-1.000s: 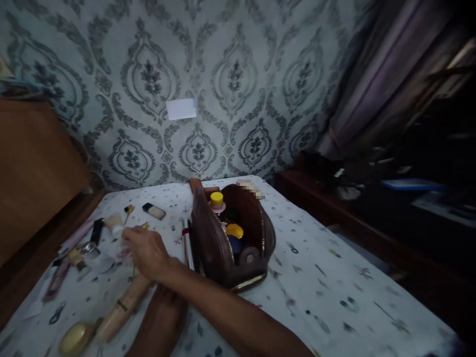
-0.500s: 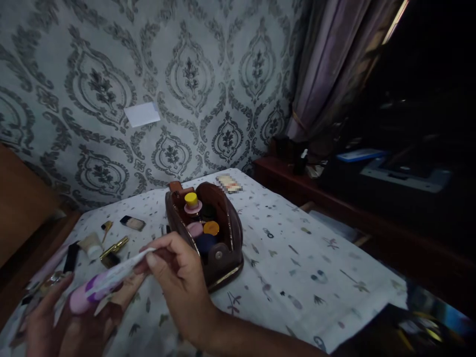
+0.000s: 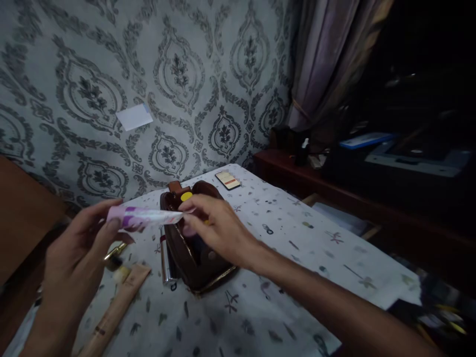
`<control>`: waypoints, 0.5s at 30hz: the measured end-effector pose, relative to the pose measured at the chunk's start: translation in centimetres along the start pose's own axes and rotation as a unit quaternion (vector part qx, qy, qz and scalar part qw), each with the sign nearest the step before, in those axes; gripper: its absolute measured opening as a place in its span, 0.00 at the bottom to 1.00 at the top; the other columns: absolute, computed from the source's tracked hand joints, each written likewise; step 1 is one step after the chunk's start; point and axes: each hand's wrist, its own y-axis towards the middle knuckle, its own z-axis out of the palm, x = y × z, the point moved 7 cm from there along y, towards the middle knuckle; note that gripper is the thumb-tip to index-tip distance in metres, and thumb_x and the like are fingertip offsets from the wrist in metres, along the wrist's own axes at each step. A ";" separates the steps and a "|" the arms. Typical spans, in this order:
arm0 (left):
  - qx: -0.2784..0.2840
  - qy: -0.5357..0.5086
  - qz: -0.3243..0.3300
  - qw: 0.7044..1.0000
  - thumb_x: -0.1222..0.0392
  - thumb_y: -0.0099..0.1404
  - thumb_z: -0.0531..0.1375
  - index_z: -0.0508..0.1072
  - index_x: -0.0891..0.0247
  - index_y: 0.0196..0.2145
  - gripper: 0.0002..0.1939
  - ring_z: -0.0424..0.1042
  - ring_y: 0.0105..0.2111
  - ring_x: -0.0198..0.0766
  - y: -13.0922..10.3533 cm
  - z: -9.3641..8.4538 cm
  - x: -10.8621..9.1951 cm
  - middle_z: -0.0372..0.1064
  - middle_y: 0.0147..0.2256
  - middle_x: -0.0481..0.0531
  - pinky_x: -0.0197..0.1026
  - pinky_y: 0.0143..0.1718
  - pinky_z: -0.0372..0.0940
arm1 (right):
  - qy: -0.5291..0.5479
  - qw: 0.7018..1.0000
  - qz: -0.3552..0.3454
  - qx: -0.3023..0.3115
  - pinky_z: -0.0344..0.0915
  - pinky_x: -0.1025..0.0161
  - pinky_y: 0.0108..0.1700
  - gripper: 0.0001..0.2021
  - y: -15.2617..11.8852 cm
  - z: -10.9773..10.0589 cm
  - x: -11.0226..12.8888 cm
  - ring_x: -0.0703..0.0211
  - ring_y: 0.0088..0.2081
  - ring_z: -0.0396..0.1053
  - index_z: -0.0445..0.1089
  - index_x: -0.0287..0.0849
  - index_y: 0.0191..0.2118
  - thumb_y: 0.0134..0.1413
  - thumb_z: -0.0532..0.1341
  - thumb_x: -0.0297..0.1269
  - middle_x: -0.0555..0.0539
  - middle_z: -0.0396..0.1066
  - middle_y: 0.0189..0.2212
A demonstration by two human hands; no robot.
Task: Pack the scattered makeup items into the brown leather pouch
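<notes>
A pink and purple tube [image 3: 145,218] is held level between both hands. My left hand [image 3: 87,243] grips its pink cap end, and my right hand [image 3: 215,225] pinches the flat white end. Beneath my right hand stands an open brown bag [image 3: 182,253], its zipper apart. Inside it a yellow lid [image 3: 186,197] shows; my right hand covers much of the other contents. Just left of the bag lies a silver cylinder [image 3: 167,263]. A beige tube [image 3: 117,307] rests on the cloth below my left hand, near a gold-coloured item [image 3: 115,251].
The bag stands on a patterned white cloth [image 3: 290,277]. A phone [image 3: 228,180] lies behind it at the back. On the right are a dark red ledge [image 3: 282,166] and an open drawer [image 3: 338,218]. A brown wooden panel [image 3: 26,213] rises at the left.
Both hands have moved up and right with the tube, which is now nearly level and reaches over the bag's left side. The silver cylinder and beige tube show more fully.
</notes>
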 end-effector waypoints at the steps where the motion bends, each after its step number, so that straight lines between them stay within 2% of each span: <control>1: 0.027 0.003 0.027 0.999 0.42 0.64 0.61 0.74 0.57 0.50 0.22 0.74 0.28 0.38 1.1 0.9 -1.2 0.75 0.34 0.47 0.38 0.29 0.70 | -0.018 0.999 -0.010 -0.025 0.66 0.66 0.35 0.06 0.2 -1.1 0.2 0.62 0.33 0.72 0.72 0.40 0.40 0.59 0.58 0.29 0.48 0.74 0.34; 4: 0.127 0.086 0.110 0.982 0.42 0.66 0.57 0.74 0.60 0.48 0.23 0.73 0.32 0.40 4.0 4.4 -2.9 0.75 0.36 0.49 0.40 0.35 0.69 | 0.001 0.994 -0.023 -0.105 0.67 0.67 0.34 0.06 -0.2 -3.8 0.3 0.64 0.31 0.74 0.71 0.40 0.41 0.61 0.57 0.30 0.48 0.74 0.35; 6: 0.175 0.165 0.182 0.953 0.44 0.67 0.53 0.74 0.60 0.46 0.21 0.74 0.38 0.44 5.2 6.8 -3.2 0.76 0.40 0.52 0.43 0.42 0.67 | 0.024 0.989 -0.021 -0.143 0.67 0.67 0.33 0.06 -1.0 -5.0 0.0 0.64 0.30 0.74 0.71 0.39 0.40 0.62 0.57 0.33 0.49 0.74 0.31; 8: 0.217 0.232 0.229 0.920 0.46 0.69 0.50 0.74 0.60 0.45 0.20 0.73 0.40 0.46 5.9 9.1 -3.0 0.76 0.41 0.54 0.44 0.44 0.65 | 0.029 0.986 -0.007 -0.164 0.67 0.67 0.33 0.07 -2.0 -5.7 -0.7 0.63 0.30 0.73 0.71 0.39 0.40 0.62 0.58 0.35 0.49 0.74 0.31; 12: 0.292 0.322 0.241 0.868 0.50 0.72 0.47 0.72 0.58 0.46 0.18 0.73 0.37 0.46 6.5 12.6 -1.9 0.75 0.37 0.53 0.42 0.37 0.62 | 0.020 0.983 0.023 -0.182 0.68 0.67 0.31 0.08 -3.6 -6.7 -2.6 0.63 0.30 0.74 0.72 0.39 0.40 0.62 0.59 0.38 0.47 0.74 0.33; 15: 0.318 0.336 0.239 0.854 0.51 0.71 0.49 0.73 0.57 0.42 0.15 0.73 0.34 0.45 7.1 13.8 -1.6 0.75 0.34 0.52 0.40 0.32 0.59 | 0.018 0.982 0.041 -0.184 0.68 0.67 0.30 0.10 -4.4 -7.2 -4.0 0.62 0.30 0.74 0.73 0.39 0.41 0.62 0.59 0.40 0.47 0.74 0.31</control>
